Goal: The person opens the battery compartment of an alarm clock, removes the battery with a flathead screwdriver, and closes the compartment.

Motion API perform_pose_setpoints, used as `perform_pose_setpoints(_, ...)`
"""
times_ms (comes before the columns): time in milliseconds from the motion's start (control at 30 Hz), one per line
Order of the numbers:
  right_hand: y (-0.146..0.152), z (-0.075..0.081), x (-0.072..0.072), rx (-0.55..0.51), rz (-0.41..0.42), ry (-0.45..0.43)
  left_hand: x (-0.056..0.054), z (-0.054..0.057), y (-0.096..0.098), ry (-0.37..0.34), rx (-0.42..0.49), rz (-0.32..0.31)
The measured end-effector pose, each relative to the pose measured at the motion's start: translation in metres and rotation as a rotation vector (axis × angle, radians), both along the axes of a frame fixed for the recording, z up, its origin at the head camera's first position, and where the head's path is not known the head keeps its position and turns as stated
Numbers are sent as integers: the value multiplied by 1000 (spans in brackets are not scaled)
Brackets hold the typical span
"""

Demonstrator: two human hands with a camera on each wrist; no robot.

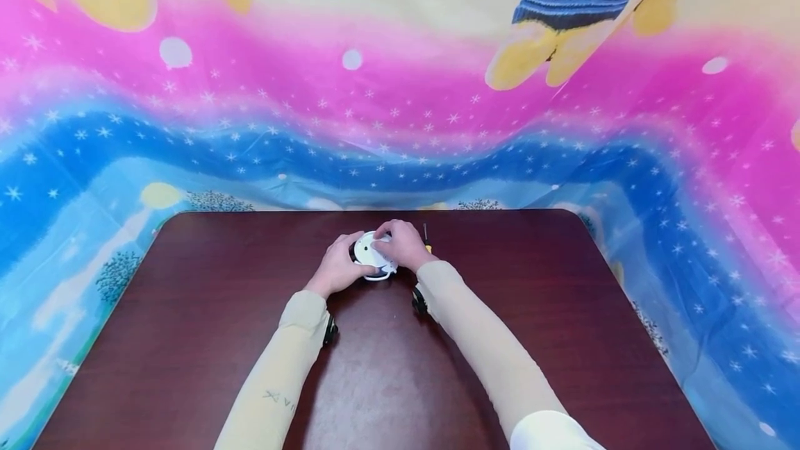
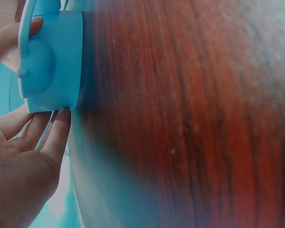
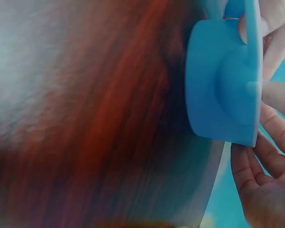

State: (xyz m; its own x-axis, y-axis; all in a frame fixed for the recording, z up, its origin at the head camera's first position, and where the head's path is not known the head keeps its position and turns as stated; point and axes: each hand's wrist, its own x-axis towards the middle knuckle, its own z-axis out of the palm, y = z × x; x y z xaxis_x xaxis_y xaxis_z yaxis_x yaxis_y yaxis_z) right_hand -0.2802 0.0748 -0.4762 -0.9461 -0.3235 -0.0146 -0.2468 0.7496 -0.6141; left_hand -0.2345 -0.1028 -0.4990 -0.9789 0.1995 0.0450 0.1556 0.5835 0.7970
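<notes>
Near the far edge of the table, a small case (image 1: 364,250) with a flat white face and a dark dot stands between both hands. A thin curved bar (image 2: 24,28) runs along its near side, over a rounded bulge. My left hand (image 1: 339,266) grips the case from the left. Its thumb (image 3: 243,31) lies by the bar, and its fingers (image 2: 57,130) touch the side. My right hand (image 1: 403,245) rests over the case's right part, with curled fingertips on the white face. Whatever lies under those fingertips is hidden.
Just right of the right hand lies a screwdriver (image 1: 428,248) with a yellow handle, partly covered. The dark red-brown table (image 1: 206,339) meets a colourful cloth (image 1: 300,117) behind it. Black wrist cameras (image 1: 420,302) sit under the forearms.
</notes>
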Motion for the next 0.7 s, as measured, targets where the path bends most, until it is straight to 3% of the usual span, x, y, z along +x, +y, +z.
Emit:
perform_pose_setpoints(433, -6, 4, -1, 58, 101, -3, 5, -6, -7, -4, 11, 25)
perform_pose_setpoints(700, -2, 10, -10, 73, 72, -35, 0, -5, 0, 18, 17, 2)
